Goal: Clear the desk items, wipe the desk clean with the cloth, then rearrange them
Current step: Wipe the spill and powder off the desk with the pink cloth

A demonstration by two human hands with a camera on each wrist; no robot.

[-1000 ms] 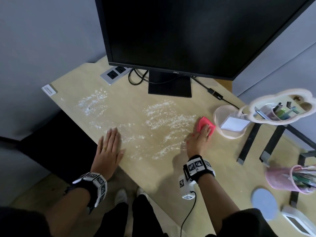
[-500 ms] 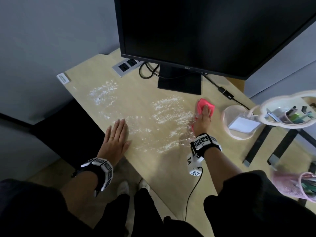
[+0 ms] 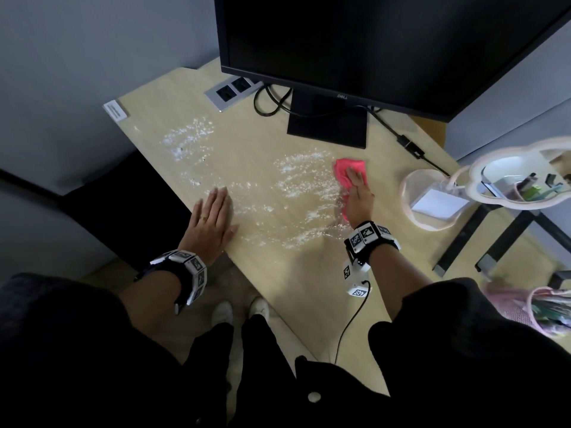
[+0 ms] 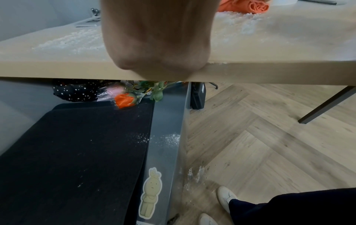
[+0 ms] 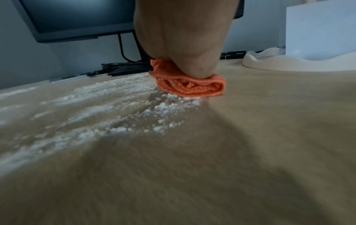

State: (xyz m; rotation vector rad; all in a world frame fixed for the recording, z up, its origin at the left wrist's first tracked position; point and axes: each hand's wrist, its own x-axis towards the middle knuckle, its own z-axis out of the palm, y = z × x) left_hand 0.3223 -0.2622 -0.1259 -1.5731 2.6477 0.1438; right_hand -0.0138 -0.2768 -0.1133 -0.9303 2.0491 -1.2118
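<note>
White powder [image 3: 296,180] is strewn over the middle and left of the light wooden desk [image 3: 309,288]. My right hand [image 3: 358,189] lies flat with straight fingers on a crumpled red-pink cloth [image 3: 346,166] and presses it onto the desk at the powder's right edge, just in front of the monitor stand. The right wrist view shows the cloth [image 5: 192,86] folded under the right hand [image 5: 183,38], with powder [image 5: 115,106] heaped at its left. My left hand [image 3: 210,217] rests flat and empty on the desk's front left edge. Its heel [image 4: 158,38] overhangs the desk edge [image 4: 269,73].
A black monitor [image 3: 370,41] on its stand [image 3: 327,122] stands at the back, with cables and a socket plate [image 3: 230,92] to its left. A round dish [image 3: 432,202], a cloud-shaped tray [image 3: 519,177] of pens and a pink basket [image 3: 540,307] sit to the right.
My right hand has pushed the cloth away from me, from beside the round dish towards the monitor stand. The left hand has stayed flat in place.
</note>
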